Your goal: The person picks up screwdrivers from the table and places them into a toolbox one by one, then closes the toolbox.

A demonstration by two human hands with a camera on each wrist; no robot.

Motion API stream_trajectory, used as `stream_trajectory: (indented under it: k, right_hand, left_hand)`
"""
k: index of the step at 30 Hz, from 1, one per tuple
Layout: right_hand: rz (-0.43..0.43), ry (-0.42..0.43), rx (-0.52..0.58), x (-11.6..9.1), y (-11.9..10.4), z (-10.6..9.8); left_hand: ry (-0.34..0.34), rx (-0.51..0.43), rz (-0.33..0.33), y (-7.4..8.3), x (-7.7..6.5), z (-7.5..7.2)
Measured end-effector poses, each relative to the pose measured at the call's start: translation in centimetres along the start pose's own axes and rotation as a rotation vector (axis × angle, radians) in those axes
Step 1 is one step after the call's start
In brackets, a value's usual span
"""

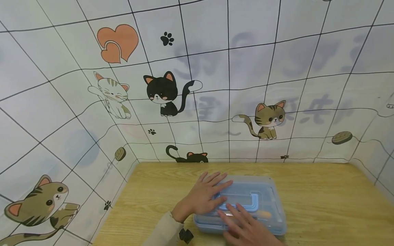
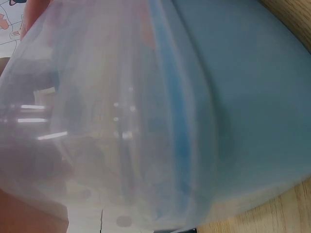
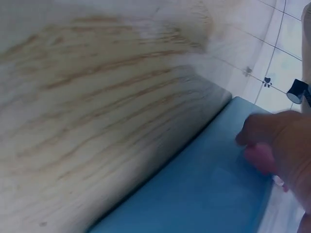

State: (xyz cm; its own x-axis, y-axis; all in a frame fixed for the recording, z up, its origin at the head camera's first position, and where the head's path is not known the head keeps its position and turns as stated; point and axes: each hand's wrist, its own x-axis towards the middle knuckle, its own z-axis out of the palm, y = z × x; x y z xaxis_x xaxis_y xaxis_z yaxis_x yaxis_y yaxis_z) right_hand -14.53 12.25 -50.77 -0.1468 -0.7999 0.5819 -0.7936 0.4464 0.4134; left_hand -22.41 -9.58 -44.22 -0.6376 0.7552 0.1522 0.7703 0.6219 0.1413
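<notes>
A light-blue plastic box (image 1: 278, 222) with a clear lid (image 1: 261, 186) sits on the table. A blue handle (image 1: 255, 202) lies flat on top of that lid. My left hand (image 1: 203, 195) rests on the lid's left side with its fingers spread. At the front edge, my right hand (image 1: 244, 227) touches the lid with fingers extended. Through the lid an orange-yellow item (image 1: 263, 214) shows faintly. In the left wrist view the box's blue wall (image 2: 262, 107) fills the right half. Beside my right hand, the right wrist view shows a blurred pink piece (image 3: 260, 158).
The wood-grain table (image 1: 323, 201) extends on both sides of the box. Behind and to the left hangs a white gridded sheet (image 1: 212, 75) printed with cartoon cats. A small black object (image 1: 186, 235) is at my left sleeve (image 1: 164, 230).
</notes>
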Motion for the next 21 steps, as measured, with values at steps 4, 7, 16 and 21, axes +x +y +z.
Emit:
stream_trajectory:
  k: [4,7,16,21]
  right_hand:
    - [0.026,0.084,0.03,0.26,-0.09,0.05]
    - [0.041,0.092,0.03,0.38,-0.01,-0.04]
    - [0.014,0.049,0.023,0.56,0.35,-0.66]
    - [-0.003,0.07,0.041,0.68,0.7,-0.78]
  left_hand:
    - [0.002,-0.001,-0.003,0.06,-0.01,0.03]
    - [0.008,0.0,-0.005,0.08,-0.02,0.02]
    - [0.023,-0.004,0.005,0.06,0.04,0.03]
    - [0.019,-0.012,-0.002,0.07,0.02,0.02]
